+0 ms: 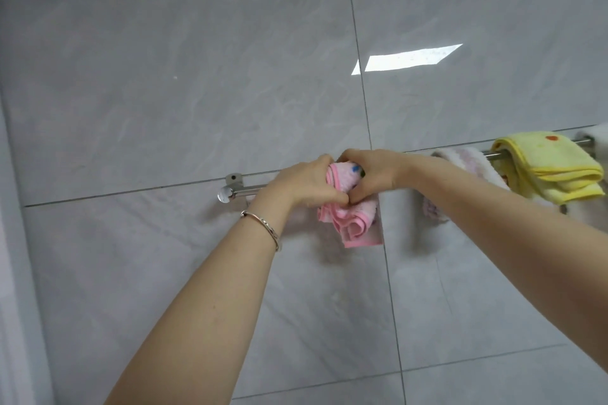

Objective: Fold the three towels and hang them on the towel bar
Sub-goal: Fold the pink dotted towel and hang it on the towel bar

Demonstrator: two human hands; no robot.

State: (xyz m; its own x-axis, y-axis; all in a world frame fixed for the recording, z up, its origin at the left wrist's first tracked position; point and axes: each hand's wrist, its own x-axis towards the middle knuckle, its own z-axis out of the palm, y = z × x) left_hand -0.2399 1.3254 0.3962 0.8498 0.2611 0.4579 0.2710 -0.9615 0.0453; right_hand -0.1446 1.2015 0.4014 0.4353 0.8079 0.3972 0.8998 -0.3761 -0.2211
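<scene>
Both L hand (306, 186) & R hand (371, 173) clutch pink towel (353, 223) on bar (245, 190).

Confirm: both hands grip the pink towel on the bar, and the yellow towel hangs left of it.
Wrong side: the head view shows the yellow towel hanging right of the pink towel, which the left hand and right hand grip on the bar.

Glossy grey marbled wall tiles (197, 76) reflect a bright light patch (408, 58).
</scene>
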